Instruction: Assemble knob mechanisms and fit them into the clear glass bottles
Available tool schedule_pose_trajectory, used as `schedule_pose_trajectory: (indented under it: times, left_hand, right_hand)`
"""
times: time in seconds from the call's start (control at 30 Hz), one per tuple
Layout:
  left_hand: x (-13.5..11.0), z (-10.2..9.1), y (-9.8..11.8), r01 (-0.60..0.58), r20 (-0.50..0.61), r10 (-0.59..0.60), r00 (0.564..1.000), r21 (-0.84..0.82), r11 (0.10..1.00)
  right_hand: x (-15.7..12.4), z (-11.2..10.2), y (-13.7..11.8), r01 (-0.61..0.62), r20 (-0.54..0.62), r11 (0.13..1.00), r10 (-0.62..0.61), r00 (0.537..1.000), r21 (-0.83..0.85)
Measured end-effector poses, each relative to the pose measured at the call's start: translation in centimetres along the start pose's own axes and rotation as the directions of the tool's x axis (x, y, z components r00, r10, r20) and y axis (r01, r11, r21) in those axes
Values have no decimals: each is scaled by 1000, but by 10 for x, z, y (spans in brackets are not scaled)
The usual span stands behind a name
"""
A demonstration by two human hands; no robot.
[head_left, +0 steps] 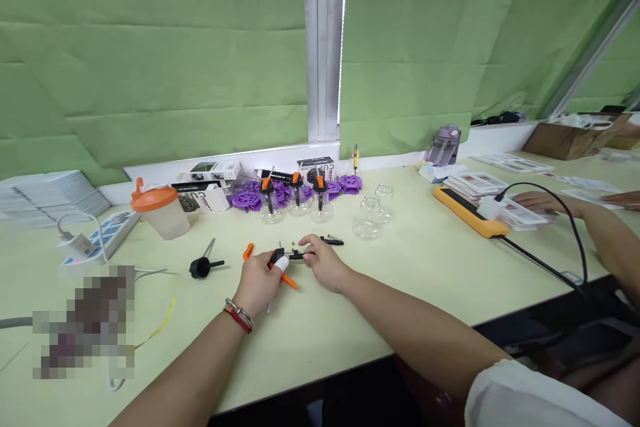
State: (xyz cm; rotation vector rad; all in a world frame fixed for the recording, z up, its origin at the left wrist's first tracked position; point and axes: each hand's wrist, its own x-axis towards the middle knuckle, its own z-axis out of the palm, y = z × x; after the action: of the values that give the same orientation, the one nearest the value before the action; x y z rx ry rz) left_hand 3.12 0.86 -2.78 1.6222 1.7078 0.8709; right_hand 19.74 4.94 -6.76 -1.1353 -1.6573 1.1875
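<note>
Slender black plastic mechanism (296, 255) seems mid-fitting, I'd say: left hand (261, 278) clasps its blocky end, right hand (324, 263) pinches the other; next calls for steady alignment.

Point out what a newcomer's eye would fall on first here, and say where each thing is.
Probably the bright purple pieces, heaped at the back of the table around three clear jars with orange-and-black tops. The orange-lidded cup at left and yellow-orange power strip at right stand out next. Front and centre, the left hand and right hand hold a small black part.
</note>
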Motion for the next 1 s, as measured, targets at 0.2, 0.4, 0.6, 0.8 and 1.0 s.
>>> schedule_pose_trajectory:
  times: [0.2,0.4,0.6,0.8,1.0]
  left_hand:
    - [0,9,-4,-11,-18,11,1000,3,1000]
    - [0,14,-3,-40,-64,41,997,25,999]
    - [3,15,-5,-69,-82,71,994,32,997]
    - [3,14,-5,-55,-82,59,995,53,997]
    - [2,13,-3,-46,-76,50,996,50,998]
  right_hand:
    - [4,0,8,45,16,996,-44,999,-78]
    - [10,2,8,6,-6,991,-7,1000,-132]
    - [11,2,7,3,-18,989,-6,1000,-151]
    - [9,-1,4,7,18,984,-4,1000,-178]
    - [9,-1,0,-9,3,982,10,1000,-187]
